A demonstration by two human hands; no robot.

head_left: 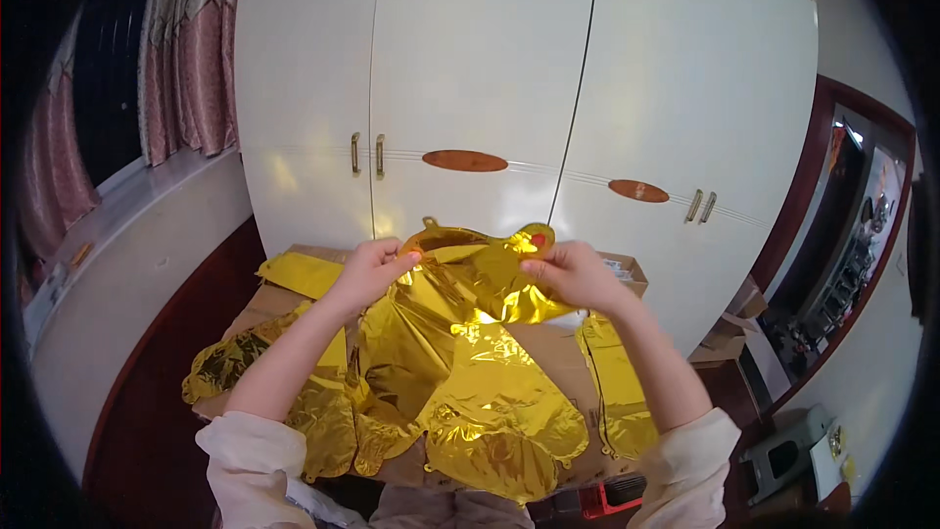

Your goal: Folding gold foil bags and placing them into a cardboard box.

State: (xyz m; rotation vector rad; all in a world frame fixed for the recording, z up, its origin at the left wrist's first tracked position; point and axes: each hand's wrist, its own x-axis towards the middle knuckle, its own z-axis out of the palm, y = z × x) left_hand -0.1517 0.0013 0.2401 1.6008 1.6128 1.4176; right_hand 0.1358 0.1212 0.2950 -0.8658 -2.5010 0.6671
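Observation:
A flat, crinkled gold foil balloon [475, 279] is stretched between my two hands above a cardboard surface [563, 353]. My left hand [377, 269] pinches its upper left edge between thumb and fingers. On the other side, my right hand [573, 274] grips the upper right edge beside a rounded tab. Small red spots show close to both grips. Below the hands, more gold foil [499, 411] spreads toward me in wide lobes with small tabs; whether it is all one piece with the held part I cannot tell.
Other gold foil pieces lie at the left [323, 421], far left [308, 272] and right [624, 387] of the cardboard. A small open carton [627, 274] sits behind my right hand. White wardrobe doors [480, 59] stand beyond. A grey stool [783, 451] is at the lower right.

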